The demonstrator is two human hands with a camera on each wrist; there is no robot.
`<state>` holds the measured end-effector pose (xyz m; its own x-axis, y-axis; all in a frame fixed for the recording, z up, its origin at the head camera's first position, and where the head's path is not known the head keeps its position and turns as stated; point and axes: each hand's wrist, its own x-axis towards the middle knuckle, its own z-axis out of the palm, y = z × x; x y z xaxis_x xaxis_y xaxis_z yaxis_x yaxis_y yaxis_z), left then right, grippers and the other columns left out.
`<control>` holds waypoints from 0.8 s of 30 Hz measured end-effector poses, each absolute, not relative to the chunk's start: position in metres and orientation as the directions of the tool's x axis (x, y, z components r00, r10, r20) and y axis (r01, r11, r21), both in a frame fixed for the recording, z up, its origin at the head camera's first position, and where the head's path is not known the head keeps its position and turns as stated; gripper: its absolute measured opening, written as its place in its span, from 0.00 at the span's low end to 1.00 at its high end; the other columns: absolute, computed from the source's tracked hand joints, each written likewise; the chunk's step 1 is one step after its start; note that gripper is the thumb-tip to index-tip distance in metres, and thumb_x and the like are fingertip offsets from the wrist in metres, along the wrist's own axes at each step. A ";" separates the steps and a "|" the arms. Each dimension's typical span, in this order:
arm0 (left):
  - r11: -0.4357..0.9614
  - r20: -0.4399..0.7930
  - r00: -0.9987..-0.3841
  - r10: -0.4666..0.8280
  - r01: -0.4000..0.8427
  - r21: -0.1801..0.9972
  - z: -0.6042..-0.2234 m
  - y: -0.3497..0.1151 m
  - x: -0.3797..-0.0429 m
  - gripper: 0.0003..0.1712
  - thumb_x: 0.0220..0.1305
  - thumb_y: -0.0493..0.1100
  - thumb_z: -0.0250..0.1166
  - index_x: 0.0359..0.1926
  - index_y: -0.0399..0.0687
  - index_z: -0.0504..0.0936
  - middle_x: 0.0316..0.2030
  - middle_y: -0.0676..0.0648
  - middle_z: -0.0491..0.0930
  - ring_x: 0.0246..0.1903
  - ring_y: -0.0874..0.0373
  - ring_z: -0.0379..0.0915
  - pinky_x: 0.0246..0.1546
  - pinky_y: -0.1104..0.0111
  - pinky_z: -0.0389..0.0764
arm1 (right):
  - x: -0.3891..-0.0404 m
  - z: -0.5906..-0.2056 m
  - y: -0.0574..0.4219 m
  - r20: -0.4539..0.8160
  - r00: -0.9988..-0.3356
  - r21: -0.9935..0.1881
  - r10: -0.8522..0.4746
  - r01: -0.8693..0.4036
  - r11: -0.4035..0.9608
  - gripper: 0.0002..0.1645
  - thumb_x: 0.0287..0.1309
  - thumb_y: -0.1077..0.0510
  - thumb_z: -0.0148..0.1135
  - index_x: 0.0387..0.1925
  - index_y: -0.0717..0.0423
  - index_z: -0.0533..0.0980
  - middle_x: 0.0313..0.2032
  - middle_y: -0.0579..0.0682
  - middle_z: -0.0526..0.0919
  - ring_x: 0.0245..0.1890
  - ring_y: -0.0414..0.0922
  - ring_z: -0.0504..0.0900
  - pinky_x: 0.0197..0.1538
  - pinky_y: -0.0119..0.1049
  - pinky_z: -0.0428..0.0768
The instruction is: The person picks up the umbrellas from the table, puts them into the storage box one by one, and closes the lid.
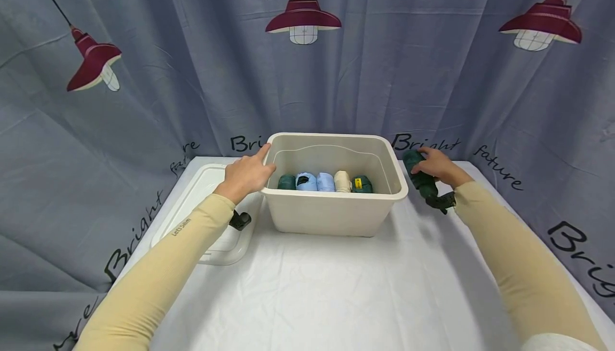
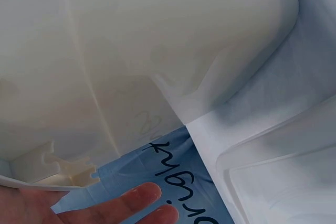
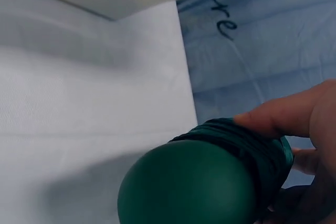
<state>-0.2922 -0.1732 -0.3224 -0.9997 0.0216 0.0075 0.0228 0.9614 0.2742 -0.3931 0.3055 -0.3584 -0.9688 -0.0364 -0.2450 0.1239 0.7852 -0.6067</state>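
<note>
Gripping green roll (image 3: pixel 194 182), right hand (image 1: pixel 434 165) hides its middle.

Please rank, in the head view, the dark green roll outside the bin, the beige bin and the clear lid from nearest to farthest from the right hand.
1. Dark green roll: gripped by the right hand, on the table's right side.
2. Beige bin: centre, just left of that hand.
3. Clear lid: far left, beyond the bin.

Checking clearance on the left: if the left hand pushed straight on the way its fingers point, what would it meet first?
Probably the bin's rim: the left hand already points at its near-left corner, seemingly touching it.
</note>
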 end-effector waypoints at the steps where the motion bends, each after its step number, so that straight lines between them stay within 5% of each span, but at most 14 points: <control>1: 0.962 0.007 -1.000 0.021 0.022 0.273 -0.323 -0.173 -0.292 0.40 0.71 0.62 0.43 0.81 0.67 0.45 0.43 0.40 0.83 0.36 0.46 0.78 0.38 0.49 0.75 | -0.392 -0.356 0.304 -0.234 -0.972 -0.602 -0.031 0.120 0.789 0.55 0.60 0.57 0.62 0.79 0.62 0.41 0.71 0.76 0.56 0.61 0.69 0.71 0.55 0.62 0.77; 8: 0.961 0.006 -1.000 0.021 0.022 0.276 -0.322 -0.174 -0.292 0.40 0.71 0.62 0.42 0.81 0.66 0.45 0.46 0.39 0.83 0.38 0.45 0.78 0.41 0.48 0.75 | -0.387 -0.339 0.296 -0.203 -0.979 -0.609 -0.032 0.100 0.787 0.56 0.61 0.56 0.62 0.80 0.62 0.41 0.70 0.77 0.58 0.61 0.69 0.70 0.54 0.60 0.78; 14: 0.961 -0.002 -1.000 0.020 0.019 0.277 -0.322 -0.174 -0.291 0.40 0.71 0.62 0.42 0.81 0.66 0.45 0.38 0.40 0.82 0.34 0.46 0.78 0.38 0.49 0.75 | -0.381 -0.325 0.290 -0.194 -0.979 -0.619 -0.053 0.081 0.781 0.55 0.62 0.56 0.61 0.80 0.61 0.41 0.68 0.76 0.59 0.62 0.69 0.69 0.57 0.62 0.76; 24: 0.962 -0.006 -1.000 0.022 0.019 0.271 -0.322 -0.175 -0.292 0.41 0.70 0.62 0.42 0.81 0.67 0.45 0.45 0.38 0.83 0.35 0.45 0.78 0.39 0.49 0.76 | -0.368 -0.303 0.280 -0.123 -0.991 -0.663 -0.043 0.050 0.747 0.54 0.63 0.55 0.62 0.81 0.55 0.42 0.67 0.75 0.61 0.59 0.68 0.71 0.57 0.62 0.76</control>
<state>-0.2920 -0.1747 -0.3218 -0.9997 0.0218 -0.0060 0.0194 0.9623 0.2713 -0.3684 0.2796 -0.3031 -0.9914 -0.0429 -0.1234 0.0502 0.7468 -0.6631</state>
